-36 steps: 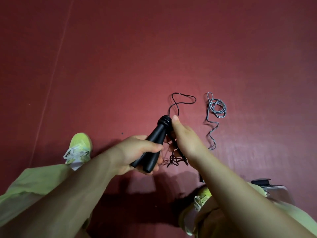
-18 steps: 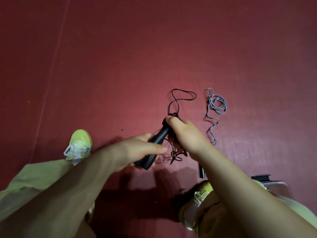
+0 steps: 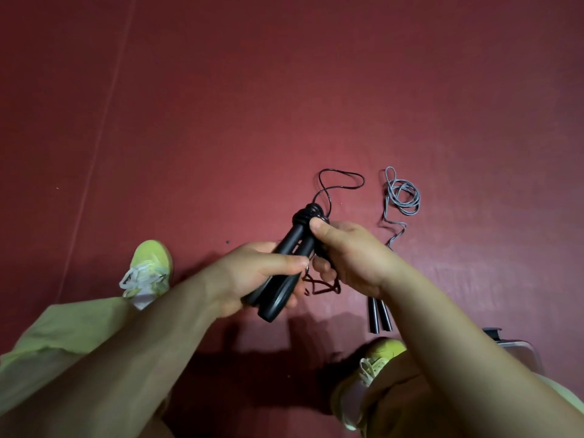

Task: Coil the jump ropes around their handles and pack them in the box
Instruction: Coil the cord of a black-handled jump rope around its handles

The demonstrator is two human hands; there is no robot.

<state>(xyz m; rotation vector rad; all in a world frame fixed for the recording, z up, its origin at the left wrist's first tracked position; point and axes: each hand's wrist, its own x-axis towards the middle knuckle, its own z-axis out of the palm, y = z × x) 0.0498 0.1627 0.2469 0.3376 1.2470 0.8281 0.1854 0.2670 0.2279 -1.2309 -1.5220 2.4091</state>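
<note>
Head: box [image 3: 518, 355], contents hidden.

No legible txt or labels anywhere.

Black handles [image 3: 284, 263], black rope [image 3: 339, 181], grey speckled rope [image 3: 403, 197], lime-green shoes [image 3: 151, 267], dark red floor [image 3: 284, 90]

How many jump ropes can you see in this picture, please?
2: the black rope with its handles held in both hands, and the grey rope lying on the floor to its right.
</note>
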